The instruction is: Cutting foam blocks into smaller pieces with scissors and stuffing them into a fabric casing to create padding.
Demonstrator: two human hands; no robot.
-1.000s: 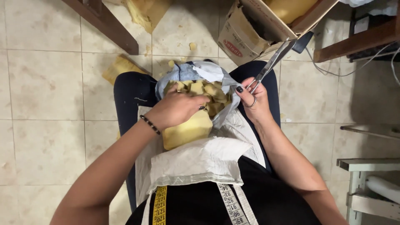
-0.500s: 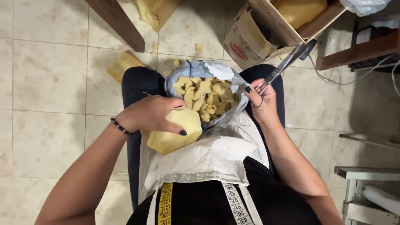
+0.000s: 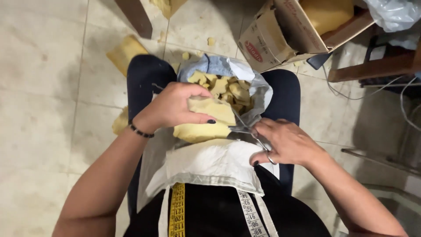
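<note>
Left hand [image 3: 175, 107] clamps a yellow foam block [image 3: 206, 120] over the lap, right hand [image 3: 285, 142] grips metal scissors [image 3: 250, 129] with blades at the block's edge, above an open plastic bag of yellow foam scraps [image 3: 228, 85].

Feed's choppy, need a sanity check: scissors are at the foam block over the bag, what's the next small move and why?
Probably close the scissors to snip a piece. The left hand holds the yellow foam block above the bag of cut pieces, and the right hand has the blades at the block's edge.
</note>
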